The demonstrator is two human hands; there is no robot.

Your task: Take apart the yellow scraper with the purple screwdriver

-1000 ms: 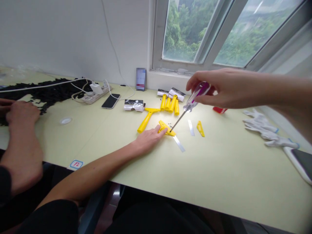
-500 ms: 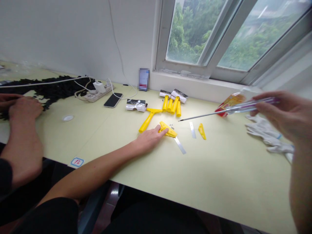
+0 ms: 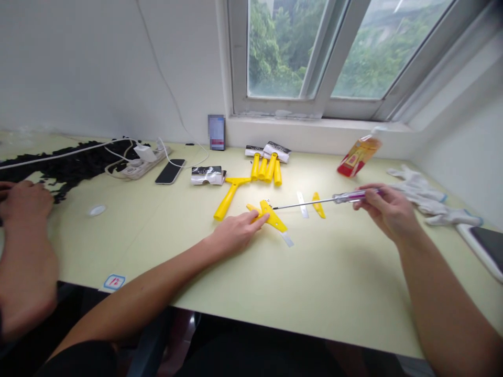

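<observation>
My left hand (image 3: pixel 238 230) pinches a yellow plastic scraper piece (image 3: pixel 276 220) against the tabletop; another yellow part shows beside the fingers. A thin metal blade (image 3: pixel 288 240) sticks out under the lower end of the held piece. My right hand (image 3: pixel 387 209) is closed around the clear-and-purple handle of a screwdriver (image 3: pixel 348 196). The screwdriver's tip points left, close to a few tiny screws (image 3: pixel 268 201) and the piece's upper edge; whether it touches them I cannot tell. To the right lie a second blade (image 3: pixel 302 204) and a yellow triangular plate (image 3: pixel 318 204).
A yellow T-shaped scraper handle (image 3: pixel 226 201), several yellow handles (image 3: pixel 266 170) and folded labels (image 3: pixel 207 176) lie behind. Around them are a phone (image 3: pixel 170 172), power strip (image 3: pixel 141 163), bottle (image 3: pixel 359 155) and white gloves (image 3: pixel 428 196). Another person's hands (image 3: pixel 29 201) work at left.
My right hand has brought the screwdriver left and down, its tip closer to the screws. The yellow piece in my left hand has turned and now covers more of the blade. The view has shifted.
</observation>
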